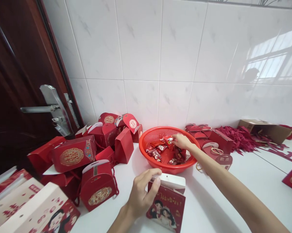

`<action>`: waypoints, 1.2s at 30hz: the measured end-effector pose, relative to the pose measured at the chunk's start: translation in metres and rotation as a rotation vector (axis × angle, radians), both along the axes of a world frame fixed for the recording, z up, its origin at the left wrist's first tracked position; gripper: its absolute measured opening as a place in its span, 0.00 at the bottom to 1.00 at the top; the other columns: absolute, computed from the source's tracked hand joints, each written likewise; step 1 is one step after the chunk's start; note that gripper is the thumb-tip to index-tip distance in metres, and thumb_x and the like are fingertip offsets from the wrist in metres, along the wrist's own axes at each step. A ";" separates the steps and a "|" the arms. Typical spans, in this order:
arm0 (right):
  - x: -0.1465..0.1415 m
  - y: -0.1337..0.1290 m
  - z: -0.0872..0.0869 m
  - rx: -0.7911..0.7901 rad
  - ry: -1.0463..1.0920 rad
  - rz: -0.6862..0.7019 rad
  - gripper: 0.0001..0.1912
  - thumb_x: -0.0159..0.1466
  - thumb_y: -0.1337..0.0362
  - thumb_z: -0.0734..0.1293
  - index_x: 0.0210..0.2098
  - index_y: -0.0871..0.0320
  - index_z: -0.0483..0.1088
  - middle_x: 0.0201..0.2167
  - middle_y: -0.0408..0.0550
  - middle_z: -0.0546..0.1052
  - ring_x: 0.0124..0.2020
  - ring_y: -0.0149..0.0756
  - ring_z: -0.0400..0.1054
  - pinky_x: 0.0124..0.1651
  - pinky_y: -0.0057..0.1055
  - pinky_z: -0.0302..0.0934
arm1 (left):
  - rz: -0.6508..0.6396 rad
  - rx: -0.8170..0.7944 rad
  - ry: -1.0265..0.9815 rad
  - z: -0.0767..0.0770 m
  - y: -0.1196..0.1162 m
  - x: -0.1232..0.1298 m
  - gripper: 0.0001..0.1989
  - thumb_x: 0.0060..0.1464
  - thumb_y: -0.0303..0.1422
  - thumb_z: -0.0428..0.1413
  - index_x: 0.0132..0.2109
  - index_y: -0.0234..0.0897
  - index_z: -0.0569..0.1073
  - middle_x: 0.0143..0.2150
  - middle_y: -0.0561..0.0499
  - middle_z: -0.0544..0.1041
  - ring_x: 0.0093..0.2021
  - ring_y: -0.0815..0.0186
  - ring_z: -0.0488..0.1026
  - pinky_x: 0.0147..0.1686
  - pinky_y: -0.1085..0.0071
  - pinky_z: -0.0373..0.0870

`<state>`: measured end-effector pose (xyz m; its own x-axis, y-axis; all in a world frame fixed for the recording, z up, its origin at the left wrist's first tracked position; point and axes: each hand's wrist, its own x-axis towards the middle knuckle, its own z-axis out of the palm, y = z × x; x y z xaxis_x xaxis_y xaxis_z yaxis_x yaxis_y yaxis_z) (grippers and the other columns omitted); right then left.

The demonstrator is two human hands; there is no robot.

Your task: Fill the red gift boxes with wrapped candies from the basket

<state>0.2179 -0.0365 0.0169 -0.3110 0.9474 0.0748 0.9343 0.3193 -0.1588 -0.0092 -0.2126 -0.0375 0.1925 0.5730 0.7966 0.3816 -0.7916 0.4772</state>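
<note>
My left hand [146,191] grips the upper left edge of a red gift box [167,210] printed with a cartoon couple, its thumb on the front. White flaps stand up at the box's top. Inside the red plastic basket [145,149] lie several wrapped candies [157,151], mostly red. My right hand [181,141] reaches over the basket's right rim, fingertips closed on a red-and-white wrapped candy [168,140]. Part of the basket's contents is hidden behind my right hand and forearm.
Folded red gift boxes [74,153] are heaped at the left, beside cream printed boxes [39,210]. More red boxes [217,140] lie right of the basket, then dark red shredded strips [238,137] and a cardboard box [264,127]. Behind stand a tiled wall [141,48] and a brown door [17,64].
</note>
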 end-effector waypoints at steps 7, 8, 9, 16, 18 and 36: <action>-0.042 -0.028 0.003 -0.285 0.020 0.486 0.26 0.60 0.66 0.71 0.58 0.52 0.72 0.52 0.49 0.79 0.50 0.44 0.74 0.48 0.31 0.65 | 0.005 0.007 0.018 0.000 -0.001 0.001 0.07 0.63 0.27 0.52 0.44 0.38 0.74 0.35 0.53 0.81 0.33 0.70 0.79 0.35 0.79 0.73; -0.050 -0.032 0.000 -0.353 -0.013 0.551 0.28 0.60 0.68 0.70 0.60 0.50 0.71 0.54 0.48 0.78 0.51 0.44 0.74 0.49 0.32 0.65 | 0.006 0.007 0.017 0.000 -0.001 0.001 0.07 0.63 0.28 0.52 0.44 0.38 0.74 0.35 0.53 0.82 0.33 0.69 0.79 0.36 0.79 0.73; -0.056 -0.035 -0.004 -0.392 -0.050 0.576 0.27 0.62 0.70 0.67 0.60 0.49 0.70 0.55 0.49 0.78 0.52 0.45 0.73 0.49 0.33 0.65 | 0.007 0.005 0.015 -0.001 -0.001 0.001 0.07 0.63 0.28 0.52 0.44 0.38 0.74 0.36 0.53 0.82 0.34 0.69 0.79 0.36 0.78 0.73; -0.067 -0.033 -0.022 -0.395 -0.093 0.514 0.16 0.61 0.75 0.63 0.41 0.56 0.78 0.39 0.49 0.82 0.40 0.44 0.75 0.41 0.33 0.66 | 0.004 -0.041 0.008 -0.002 -0.001 0.000 0.07 0.64 0.29 0.52 0.44 0.38 0.74 0.36 0.53 0.82 0.34 0.68 0.79 0.36 0.78 0.73; -0.060 -0.029 -0.021 -0.402 -0.066 0.510 0.11 0.59 0.76 0.64 0.35 0.59 0.78 0.31 0.48 0.80 0.33 0.41 0.74 0.36 0.31 0.66 | -0.001 -0.046 0.004 -0.001 -0.001 0.000 0.07 0.64 0.29 0.52 0.44 0.38 0.75 0.36 0.52 0.82 0.34 0.68 0.79 0.36 0.77 0.74; 0.007 0.001 -0.012 -0.627 0.746 0.296 0.21 0.50 0.52 0.75 0.36 0.59 0.71 0.27 0.44 0.78 0.31 0.38 0.74 0.37 0.33 0.68 | -0.008 -0.107 -0.014 -0.001 -0.003 0.001 0.08 0.65 0.31 0.51 0.44 0.38 0.75 0.36 0.50 0.82 0.35 0.66 0.79 0.37 0.74 0.74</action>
<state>0.2246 -0.0355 0.0050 -0.6160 0.7756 -0.1377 0.4254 0.1804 -0.8869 -0.0079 -0.2158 -0.0388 0.1867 0.6538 0.7332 0.3687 -0.7384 0.5646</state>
